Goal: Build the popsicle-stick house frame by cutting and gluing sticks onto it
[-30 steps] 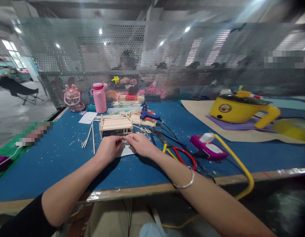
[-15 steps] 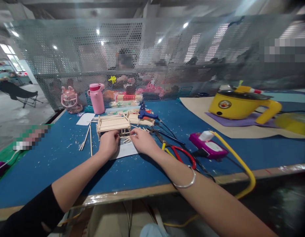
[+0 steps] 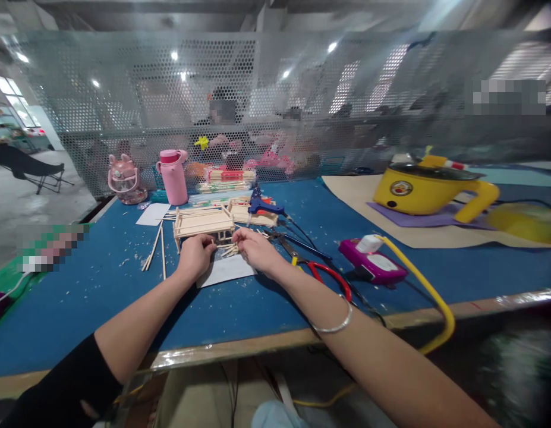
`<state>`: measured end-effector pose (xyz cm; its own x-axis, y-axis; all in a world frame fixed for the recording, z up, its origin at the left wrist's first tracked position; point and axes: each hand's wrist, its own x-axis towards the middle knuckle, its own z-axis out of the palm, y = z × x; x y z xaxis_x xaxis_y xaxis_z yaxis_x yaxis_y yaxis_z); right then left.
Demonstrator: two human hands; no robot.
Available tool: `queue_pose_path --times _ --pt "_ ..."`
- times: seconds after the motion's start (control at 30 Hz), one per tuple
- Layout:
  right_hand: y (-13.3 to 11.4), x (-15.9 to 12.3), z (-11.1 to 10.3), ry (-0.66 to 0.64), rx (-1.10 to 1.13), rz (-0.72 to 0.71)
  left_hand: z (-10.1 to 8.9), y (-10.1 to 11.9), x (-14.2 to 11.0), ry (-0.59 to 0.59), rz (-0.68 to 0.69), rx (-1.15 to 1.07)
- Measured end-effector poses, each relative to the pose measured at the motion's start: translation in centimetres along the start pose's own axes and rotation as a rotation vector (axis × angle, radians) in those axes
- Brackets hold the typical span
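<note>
A small wooden stick frame [image 3: 204, 222] with a flat top stands on the blue table. At its front edge is my left hand [image 3: 195, 254], fingers curled and pinched together; what they hold, if anything, is too small to make out. My right hand [image 3: 256, 249] is at the frame's front right corner, thumb and fingertips closed over short stick pieces [image 3: 229, 249]; I cannot tell whether one is between them. Under both hands lies a white sheet of paper [image 3: 226, 272]. Behind the frame, a blue glue gun [image 3: 265, 205] rests by a second wooden piece [image 3: 252, 215].
Red-handled pliers [image 3: 331, 276] and a purple power strip [image 3: 373, 264] with a yellow cable sit to the right. Farther right stands a yellow electric pot [image 3: 422, 190]. A pink bottle [image 3: 172, 178] and bundled sticks [image 3: 228, 178] are at the back. Loose sticks [image 3: 158, 246] lie left.
My right hand has shifted slightly up and its fingertips have moved a little away from the frame. My left hand stays nearly in place. The view has moved slightly.
</note>
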<state>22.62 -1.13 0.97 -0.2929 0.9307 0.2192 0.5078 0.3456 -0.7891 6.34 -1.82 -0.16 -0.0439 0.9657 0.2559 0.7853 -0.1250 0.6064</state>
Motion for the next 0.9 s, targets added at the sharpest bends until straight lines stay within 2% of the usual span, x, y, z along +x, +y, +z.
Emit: queue_pose_path --times 0.1,0.27,0.37,0.47,0.57,0.67,0.73,0.8,0.9 --pt "-0.1 -0.1 0.3 -0.054 0.132 0.079 0.0 -0.1 0.0 0.007 0.001 -0.019" --pt "-0.8 -0.3 0.3 -0.08 0.323 0.046 -0.1 -0.1 0.0 0.009 0.022 -0.039" --pt "-1.2 -0.3 0.2 -0.145 0.371 0.104 -0.1 -0.1 0.0 0.003 0.043 -0.018" --pt "-2.2 0.1 -0.4 -0.185 0.202 0.062 -0.2 -0.1 0.0 -0.017 0.055 0.026" --pt "-3.8 1.1 -1.1 -0.176 -0.072 -0.105 -0.2 -0.2 0.0 -0.015 0.046 0.037" --pt "-4.6 1.9 -0.8 -0.112 -0.109 -0.217 -0.3 -0.3 0.0 -0.002 0.045 0.04" --pt "-4.1 2.1 0.2 -0.077 -0.006 -0.154 -0.3 -0.4 0.1 -0.003 0.051 0.037" --pt "-3.0 1.9 1.4 -0.096 0.096 -0.012 -0.3 -0.6 0.2 -0.009 0.066 0.05" --pt "-1.5 1.4 2.6 -0.086 0.13 0.081 -0.2 -0.8 0.4 -0.025 0.078 0.076"
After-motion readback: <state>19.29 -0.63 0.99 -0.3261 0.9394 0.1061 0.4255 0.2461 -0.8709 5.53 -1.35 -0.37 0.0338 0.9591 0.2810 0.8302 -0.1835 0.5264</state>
